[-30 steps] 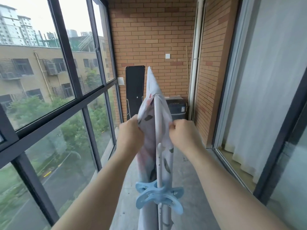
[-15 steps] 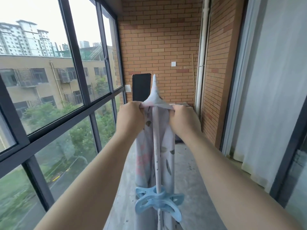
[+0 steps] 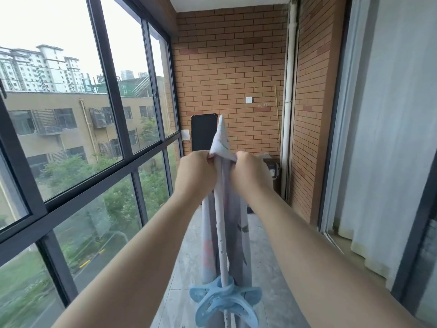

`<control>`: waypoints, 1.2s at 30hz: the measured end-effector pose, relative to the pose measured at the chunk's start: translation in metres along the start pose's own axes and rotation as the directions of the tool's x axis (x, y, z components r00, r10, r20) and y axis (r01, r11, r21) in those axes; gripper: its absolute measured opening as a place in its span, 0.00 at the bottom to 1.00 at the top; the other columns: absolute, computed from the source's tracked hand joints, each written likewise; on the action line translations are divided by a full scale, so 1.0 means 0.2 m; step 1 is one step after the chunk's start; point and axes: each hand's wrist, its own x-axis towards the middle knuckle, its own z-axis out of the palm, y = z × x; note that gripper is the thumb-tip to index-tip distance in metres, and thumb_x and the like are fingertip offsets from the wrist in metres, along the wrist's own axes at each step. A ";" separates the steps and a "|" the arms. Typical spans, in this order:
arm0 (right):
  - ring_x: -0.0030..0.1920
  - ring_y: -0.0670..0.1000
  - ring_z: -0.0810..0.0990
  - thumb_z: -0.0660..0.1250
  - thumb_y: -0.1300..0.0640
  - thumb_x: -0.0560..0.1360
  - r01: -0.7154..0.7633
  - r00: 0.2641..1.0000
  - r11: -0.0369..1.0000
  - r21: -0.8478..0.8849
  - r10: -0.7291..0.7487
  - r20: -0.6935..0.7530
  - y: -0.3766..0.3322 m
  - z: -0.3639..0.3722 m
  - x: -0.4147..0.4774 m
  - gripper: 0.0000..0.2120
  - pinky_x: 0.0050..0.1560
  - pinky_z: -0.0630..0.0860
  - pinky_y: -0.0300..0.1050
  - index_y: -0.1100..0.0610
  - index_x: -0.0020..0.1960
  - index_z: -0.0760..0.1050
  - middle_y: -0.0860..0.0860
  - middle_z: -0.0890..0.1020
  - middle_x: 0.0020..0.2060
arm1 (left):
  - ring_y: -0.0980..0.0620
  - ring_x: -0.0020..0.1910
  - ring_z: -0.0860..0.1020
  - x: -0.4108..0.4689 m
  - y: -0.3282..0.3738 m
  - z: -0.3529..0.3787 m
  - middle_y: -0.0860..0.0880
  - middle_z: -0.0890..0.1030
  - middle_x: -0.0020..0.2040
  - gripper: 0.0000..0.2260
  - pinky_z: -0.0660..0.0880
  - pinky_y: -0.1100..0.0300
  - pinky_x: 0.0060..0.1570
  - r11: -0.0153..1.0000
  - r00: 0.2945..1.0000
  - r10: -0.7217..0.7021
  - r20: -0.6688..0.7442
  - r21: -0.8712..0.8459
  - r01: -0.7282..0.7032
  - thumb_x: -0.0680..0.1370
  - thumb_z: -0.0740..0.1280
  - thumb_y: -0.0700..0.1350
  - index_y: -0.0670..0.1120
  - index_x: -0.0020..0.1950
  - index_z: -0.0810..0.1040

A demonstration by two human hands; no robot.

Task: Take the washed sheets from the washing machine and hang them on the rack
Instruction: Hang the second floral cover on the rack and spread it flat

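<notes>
sheet position: the sheet (image 3: 221, 147) is draped over the white rack rail (image 3: 222, 233), with one fold hung down each side.
left hand: the left hand (image 3: 196, 174) is curled, and fabric is pinched on the rail's left side.
right hand: the right hand (image 3: 248, 171) is curled, and fabric is pinched on the rail's right side.
hands vs sheet: the hands are set close together with the rail between them. A pointed peak of fabric is seen beyond the knuckles, and the rest hangs below the wrists.
long axis: the sheet is run along the rail, away from the camera toward the brick wall (image 3: 236, 67), peak at the far end. The rail is probably level, but the wide-angle view is poor for that.
blue clip: the blue clip (image 3: 224, 297) is fitted on the rail near the camera, well apart from both hands.
</notes>
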 end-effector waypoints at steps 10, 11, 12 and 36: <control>0.46 0.61 0.82 0.58 0.63 0.79 0.000 0.996 0.998 0.065 -0.006 0.094 0.04 0.05 -0.03 0.10 0.42 0.79 0.51 0.59 0.52 0.78 0.58 0.83 0.45 | 0.44 0.29 0.76 -0.02 -0.03 -0.02 0.47 0.78 0.31 0.16 0.70 0.57 0.27 0.987 0.999 0.026 -0.047 0.162 -0.018 0.82 0.58 0.45 0.47 0.36 0.78; 0.45 0.61 0.82 0.58 0.63 0.79 -0.004 0.995 0.998 0.069 -0.003 0.104 0.05 0.05 -0.04 0.10 0.42 0.79 0.51 0.59 0.52 0.77 0.59 0.83 0.45 | 0.45 0.29 0.75 -0.02 -0.04 -0.02 0.48 0.78 0.31 0.16 0.69 0.59 0.28 0.987 0.998 0.014 -0.055 0.163 -0.004 0.81 0.58 0.44 0.47 0.36 0.78; 0.45 0.61 0.82 0.57 0.64 0.79 -0.011 0.995 0.997 0.071 0.004 0.101 0.06 0.05 -0.04 0.10 0.41 0.78 0.50 0.60 0.51 0.77 0.59 0.82 0.44 | 0.45 0.30 0.75 -0.01 -0.05 -0.02 0.48 0.77 0.32 0.16 0.68 0.59 0.28 0.986 0.998 0.002 -0.063 0.168 0.008 0.81 0.59 0.44 0.47 0.35 0.77; 0.39 0.59 0.80 0.63 0.61 0.80 -0.079 0.985 0.997 0.017 0.075 0.153 0.16 0.13 -0.11 0.07 0.38 0.77 0.48 0.61 0.51 0.79 0.58 0.82 0.42 | 0.47 0.27 0.74 -0.09 -0.20 0.02 0.49 0.76 0.29 0.19 0.65 0.63 0.26 0.928 0.997 0.001 -0.072 0.372 0.026 0.82 0.60 0.50 0.48 0.32 0.73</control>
